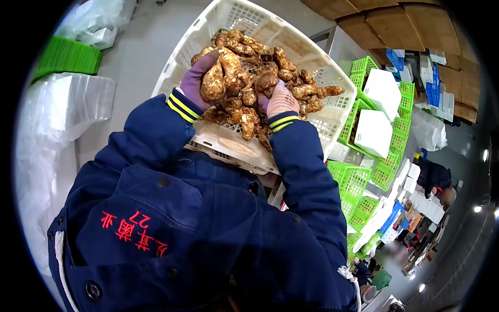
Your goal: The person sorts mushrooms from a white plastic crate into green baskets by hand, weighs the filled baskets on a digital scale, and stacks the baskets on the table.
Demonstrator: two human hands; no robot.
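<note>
A white perforated plastic crate (pixel 179 57) in front of me holds a heap of brown, dirt-flecked mushrooms (pixel 249 122) with thick stems. My left hand (pixel 196 82), in a purple glove, is closed around a few of the mushrooms (pixel 213 83) at the near left of the heap; its fingertips are partly hidden behind them. In my right hand (pixel 281 101), gloved in purple and pale pink, a round-capped mushroom (pixel 266 80) is gripped between thumb and fingers. Both hands are over the crate, a short gap between them.
Green plastic crates (pixel 351 179) stand along the right, some with white foam boxes (pixel 373 132) on top. Cardboard boxes (pixel 397 26) are stacked at the upper right. To the left are clear plastic wrapping (pixel 57 119) and a green stack (pixel 70 56). Other people are farther off at right.
</note>
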